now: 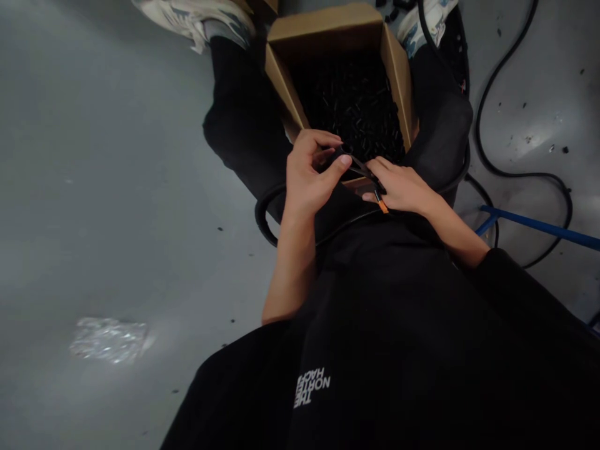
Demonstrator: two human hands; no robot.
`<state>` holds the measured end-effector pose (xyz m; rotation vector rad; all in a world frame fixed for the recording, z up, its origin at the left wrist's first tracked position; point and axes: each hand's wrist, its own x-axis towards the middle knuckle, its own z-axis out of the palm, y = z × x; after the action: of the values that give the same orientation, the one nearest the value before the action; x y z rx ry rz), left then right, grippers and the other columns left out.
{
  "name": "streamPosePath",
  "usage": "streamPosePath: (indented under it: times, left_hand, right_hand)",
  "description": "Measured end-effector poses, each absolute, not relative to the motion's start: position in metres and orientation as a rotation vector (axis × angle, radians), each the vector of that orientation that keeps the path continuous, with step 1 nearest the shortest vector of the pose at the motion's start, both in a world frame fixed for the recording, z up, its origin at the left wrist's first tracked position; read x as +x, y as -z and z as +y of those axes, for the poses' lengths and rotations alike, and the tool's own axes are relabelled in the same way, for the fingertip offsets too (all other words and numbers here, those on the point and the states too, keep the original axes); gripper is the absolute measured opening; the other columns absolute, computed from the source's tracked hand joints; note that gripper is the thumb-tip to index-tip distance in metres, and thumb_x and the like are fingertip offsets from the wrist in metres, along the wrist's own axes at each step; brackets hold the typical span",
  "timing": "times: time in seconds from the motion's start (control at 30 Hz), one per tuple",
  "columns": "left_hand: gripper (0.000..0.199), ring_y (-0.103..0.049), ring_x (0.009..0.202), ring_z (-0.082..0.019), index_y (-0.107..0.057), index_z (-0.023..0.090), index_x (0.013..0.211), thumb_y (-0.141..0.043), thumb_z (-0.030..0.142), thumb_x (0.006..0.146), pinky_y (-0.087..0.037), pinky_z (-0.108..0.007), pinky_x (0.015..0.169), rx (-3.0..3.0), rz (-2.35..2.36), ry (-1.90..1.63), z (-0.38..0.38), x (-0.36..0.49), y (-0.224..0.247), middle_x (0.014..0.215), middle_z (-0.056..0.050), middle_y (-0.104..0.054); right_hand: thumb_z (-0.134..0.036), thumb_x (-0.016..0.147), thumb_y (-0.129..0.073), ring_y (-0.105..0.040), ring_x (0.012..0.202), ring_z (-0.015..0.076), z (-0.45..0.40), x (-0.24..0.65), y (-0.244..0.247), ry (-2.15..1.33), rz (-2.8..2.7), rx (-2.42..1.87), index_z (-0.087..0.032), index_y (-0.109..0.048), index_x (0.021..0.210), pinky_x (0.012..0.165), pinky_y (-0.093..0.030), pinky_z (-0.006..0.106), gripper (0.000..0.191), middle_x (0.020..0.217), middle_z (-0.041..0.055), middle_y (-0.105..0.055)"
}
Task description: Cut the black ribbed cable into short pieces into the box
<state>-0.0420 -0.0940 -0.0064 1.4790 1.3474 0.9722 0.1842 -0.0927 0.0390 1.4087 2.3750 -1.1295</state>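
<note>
My left hand (309, 172) is closed, with its thumb and fingers pinching the end of a black tube (345, 149) above the near edge of an open cardboard box. Scissors (381, 201) with black and orange handles are gripped in my right hand (404, 186). Their dark blades point toward the tube at my left fingertips; whether they touch it is too dark to tell. Below both hands, the cardboard box (328, 20) holds a heap of short black tube pieces (359, 109). My fingers partly hide the tube and the scissors.
My legs stand on both sides of the box. Long black tubing (480, 119) curls over the floor at right, and a loop (265, 215) lies by my left thigh. A blue metal bar (548, 227) reaches in from the right. A clear plastic bag (110, 339) lies at left.
</note>
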Motion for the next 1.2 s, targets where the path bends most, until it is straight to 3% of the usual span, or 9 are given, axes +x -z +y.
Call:
streamPosePath:
  times: [0.17, 0.3, 0.47, 0.63, 0.83, 1.0, 1.2]
  left_hand:
    - [0.051, -0.072, 0.126, -0.028, -0.068, 0.027, 0.115, -0.072, 0.074, 0.097, -0.065, -0.040, 0.101, 1.512, 1.302, -0.947, -0.097, -0.034, 0.009, 0.128, -0.010, -0.073]
    - [0.057, -0.073, 0.125, -0.028, -0.064, 0.027, 0.128, -0.073, 0.073, 0.097, -0.064, -0.040, 0.102, 1.526, 1.340, -0.899, -0.095, -0.041, 0.010, 0.130, -0.011, -0.074]
    - [0.050, -0.076, 0.093, -0.023, -0.069, 0.024, 0.105, -0.072, 0.074, 0.097, -0.063, -0.035, 0.088, 1.592, 1.347, -0.769, -0.096, -0.053, 0.008, 0.101, -0.007, -0.080]
    - [0.059, -0.068, 0.061, -0.017, -0.066, 0.023, 0.095, -0.063, 0.083, 0.098, -0.056, -0.029, 0.059, 1.421, 0.986, -0.632, -0.097, -0.053, 0.005, 0.077, -0.004, -0.074]
    - [0.062, -0.064, 0.057, -0.015, -0.068, 0.023, 0.090, -0.064, 0.085, 0.096, -0.053, -0.028, 0.054, 1.420, 0.962, -0.576, -0.085, -0.066, -0.004, 0.074, -0.004, -0.073]
    - [0.065, -0.056, 0.052, -0.012, -0.067, 0.022, 0.083, -0.060, 0.085, 0.098, -0.046, -0.024, 0.049, 1.441, 0.852, -0.425, -0.079, -0.065, -0.011, 0.069, -0.004, -0.070]
    - [0.071, -0.049, 0.048, -0.011, -0.073, 0.018, 0.089, -0.053, 0.086, 0.102, -0.039, -0.023, 0.043, 1.341, 0.766, -0.361, -0.075, -0.070, -0.007, 0.062, -0.002, -0.061]
  right_hand:
    - [-0.047, 0.105, -0.066, -0.073, 0.118, 0.0362, -0.090, 0.178, -0.039, 1.119, 2.371, 1.414, -0.015, -0.052, 0.153, 0.093, -0.057, 0.046, 0.059, 0.151, 0.0197, -0.064]
    - [-0.045, 0.106, -0.063, -0.073, 0.109, 0.0309, -0.090, 0.180, -0.030, 1.268, 2.395, 1.471, -0.016, -0.060, 0.139, 0.093, -0.055, 0.043, 0.044, 0.141, 0.0177, -0.070]
    - [-0.045, 0.102, -0.067, -0.071, 0.103, 0.0253, -0.090, 0.188, -0.024, 1.545, 2.401, 1.473, -0.016, -0.062, 0.130, 0.090, -0.054, 0.037, 0.040, 0.125, 0.0127, -0.075]
    - [-0.044, 0.096, -0.075, -0.071, 0.114, 0.0291, -0.085, 0.193, -0.033, 1.476, 2.440, 1.334, -0.017, -0.065, 0.127, 0.097, -0.054, 0.040, 0.043, 0.135, 0.0148, -0.070]
    - [-0.036, 0.095, -0.075, -0.073, 0.097, 0.0217, -0.084, 0.200, -0.032, 1.735, 2.398, 1.212, -0.019, -0.068, 0.125, 0.087, -0.050, 0.032, 0.035, 0.111, 0.0059, -0.078]
    - [-0.039, 0.093, -0.077, -0.070, 0.087, 0.0201, -0.087, 0.199, -0.024, 1.743, 2.358, 1.225, -0.017, -0.066, 0.130, 0.082, -0.048, 0.031, 0.045, 0.103, 0.0053, -0.076]
    - [-0.041, 0.095, -0.073, -0.069, 0.086, 0.0185, -0.088, 0.198, -0.015, 1.932, 2.363, 1.129, -0.016, -0.069, 0.122, 0.083, -0.050, 0.031, 0.037, 0.102, 0.0047, -0.077]
